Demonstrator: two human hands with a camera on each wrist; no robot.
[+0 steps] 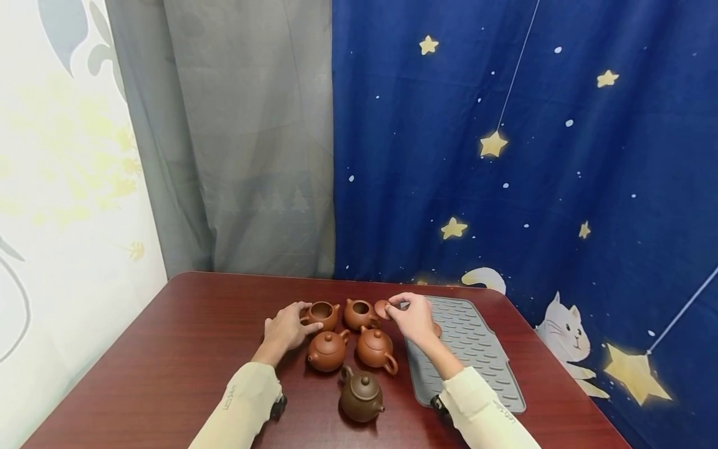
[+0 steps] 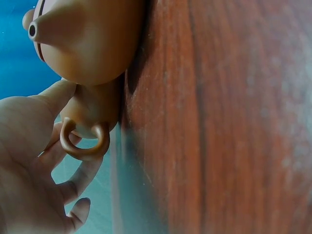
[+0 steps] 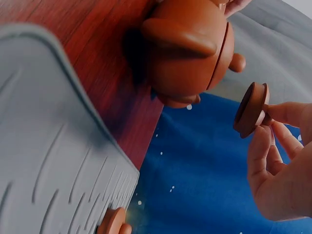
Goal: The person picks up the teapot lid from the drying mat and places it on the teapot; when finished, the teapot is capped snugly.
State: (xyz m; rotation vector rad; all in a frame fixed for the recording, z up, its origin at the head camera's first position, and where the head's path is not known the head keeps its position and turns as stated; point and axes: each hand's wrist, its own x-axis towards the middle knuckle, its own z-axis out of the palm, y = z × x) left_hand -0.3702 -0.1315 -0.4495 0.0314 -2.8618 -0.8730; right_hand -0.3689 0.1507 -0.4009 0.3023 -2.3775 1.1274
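Observation:
My left hand holds a lidless reddish-brown clay teapot at its handle side, thumb on the near wall and fingers behind it. In the left wrist view the ring handle sits between thumb and fingers. My right hand pinches a round teapot lid by its knob, tilted in the air. Beside that lid stands a second lidless teapot. Nearer are two lidded reddish-brown teapots, one on the left and one on the right. A dark brown lidded teapot stands closest to me.
A grey ridged mat lies on the right of the dark red table. Another lid rests on the mat, partly behind my right hand in the head view. Grey and blue curtains hang behind the table.

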